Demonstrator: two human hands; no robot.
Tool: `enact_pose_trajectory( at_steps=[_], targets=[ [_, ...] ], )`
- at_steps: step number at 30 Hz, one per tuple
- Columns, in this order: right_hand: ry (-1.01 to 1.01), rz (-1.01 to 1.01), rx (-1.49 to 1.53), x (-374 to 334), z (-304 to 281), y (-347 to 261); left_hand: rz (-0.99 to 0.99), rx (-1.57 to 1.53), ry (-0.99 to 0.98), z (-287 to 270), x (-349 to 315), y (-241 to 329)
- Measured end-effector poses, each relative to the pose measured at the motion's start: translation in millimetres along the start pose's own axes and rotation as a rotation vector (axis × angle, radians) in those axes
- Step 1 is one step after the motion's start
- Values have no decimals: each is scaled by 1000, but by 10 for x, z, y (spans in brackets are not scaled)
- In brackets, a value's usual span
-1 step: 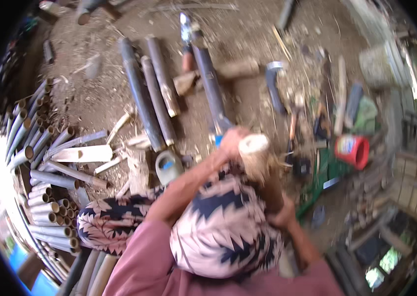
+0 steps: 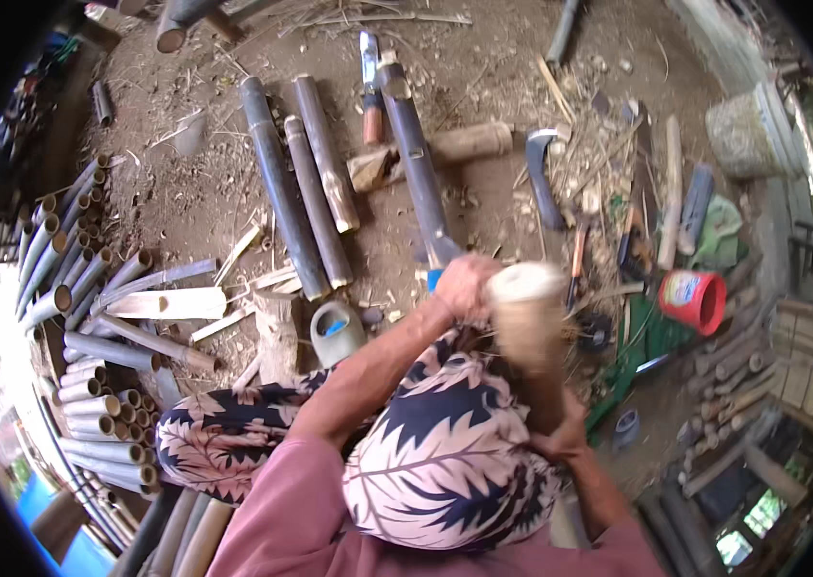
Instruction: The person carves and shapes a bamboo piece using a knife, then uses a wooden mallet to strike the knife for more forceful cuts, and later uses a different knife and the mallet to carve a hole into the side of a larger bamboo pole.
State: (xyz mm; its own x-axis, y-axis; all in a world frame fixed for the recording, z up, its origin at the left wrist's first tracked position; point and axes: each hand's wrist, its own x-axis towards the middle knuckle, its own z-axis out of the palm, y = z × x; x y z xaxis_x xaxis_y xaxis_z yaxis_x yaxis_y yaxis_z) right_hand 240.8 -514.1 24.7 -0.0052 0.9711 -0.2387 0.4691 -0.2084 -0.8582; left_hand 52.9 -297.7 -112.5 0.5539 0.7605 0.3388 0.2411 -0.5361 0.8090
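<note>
My left hand (image 2: 469,287) is closed beside the near end of a dark bamboo tube (image 2: 416,159) with small cuts in its top. It grips a grey, chisel-like tool (image 2: 438,247), mostly hidden by the fingers. My right hand (image 2: 562,429), low at my right knee, is wrapped round the narrow part of a wooden mallet (image 2: 525,322). The mallet stands nearly upright, with its pale, round end up, just right of my left hand; motion blurs it. The tube rests across a short bamboo log (image 2: 474,142).
Several bamboo tubes (image 2: 281,188) lie left of the worked one. A knife (image 2: 372,91) and a curved-blade tool (image 2: 543,178) are on the dirt ahead. A grey container (image 2: 337,332) stands near my left knee. On the right are a red bucket (image 2: 692,302) and a whitish bucket (image 2: 748,130); cut bamboo (image 2: 103,452) is stacked left.
The mallet has swung a little to the right, away from my left hand. My left hand keeps its place by the tube's end. The whole view has shifted slightly.
</note>
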Motion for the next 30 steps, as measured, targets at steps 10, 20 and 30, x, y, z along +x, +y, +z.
enact_pose_trajectory(
  at_steps=[10,20,30],
  targets=[
    [71,221,392,72,62,112,-8,-58,7,-214,94,-131],
    [238,108,516,650,-561,-277,-519,-784,658,-1116,843,-259],
    [80,-10,433,1189,-708,-513,-601,-724,593,-963,679,-317]
  ],
)
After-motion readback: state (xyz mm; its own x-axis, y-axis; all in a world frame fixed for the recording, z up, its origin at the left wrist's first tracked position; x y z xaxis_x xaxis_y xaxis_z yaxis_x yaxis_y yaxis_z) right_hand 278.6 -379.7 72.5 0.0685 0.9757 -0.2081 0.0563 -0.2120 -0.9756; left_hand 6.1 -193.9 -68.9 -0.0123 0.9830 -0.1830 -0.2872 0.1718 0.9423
